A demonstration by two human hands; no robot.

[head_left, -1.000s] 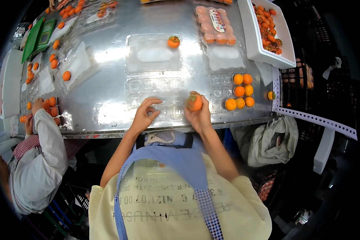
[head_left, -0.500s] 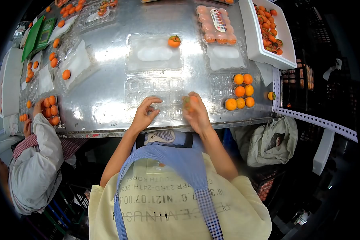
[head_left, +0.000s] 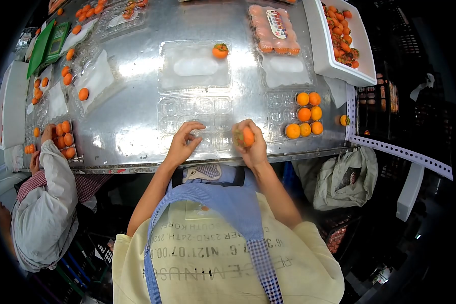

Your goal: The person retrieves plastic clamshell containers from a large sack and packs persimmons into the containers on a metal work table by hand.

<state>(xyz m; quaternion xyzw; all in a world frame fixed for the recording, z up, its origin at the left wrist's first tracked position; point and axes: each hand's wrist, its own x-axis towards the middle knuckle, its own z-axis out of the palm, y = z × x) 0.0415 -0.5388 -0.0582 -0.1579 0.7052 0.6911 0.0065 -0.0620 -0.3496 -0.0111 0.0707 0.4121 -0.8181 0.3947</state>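
An orange persimmon (head_left: 248, 136) with green leaves is in my right hand (head_left: 255, 144), gripped at the right front corner of a clear plastic clamshell tray (head_left: 195, 106). My left hand (head_left: 183, 142) hovers at the tray's front left, its fingers curved and apart with nothing between them. The tray's moulded cups lie nearest me; behind them its lid half holds a white pad (head_left: 196, 66). One persimmon (head_left: 220, 51) sits at that pad's upper right corner. To the right, a second clear tray (head_left: 276, 116) holds several persimmons (head_left: 304, 115) in its right-hand cups.
At the back right stands a white foam box (head_left: 338, 76) full of persimmons. Beside it lies a closed pack (head_left: 273, 30) of persimmons with a label. On the left, a co-worker's hand (head_left: 48, 133) touches a filled tray (head_left: 65, 139). A perforated metal rail (head_left: 400, 155) edges the right side.
My right hand has turned the persimmon, so more of its orange side shows. The left hand and the trays have hardly moved.
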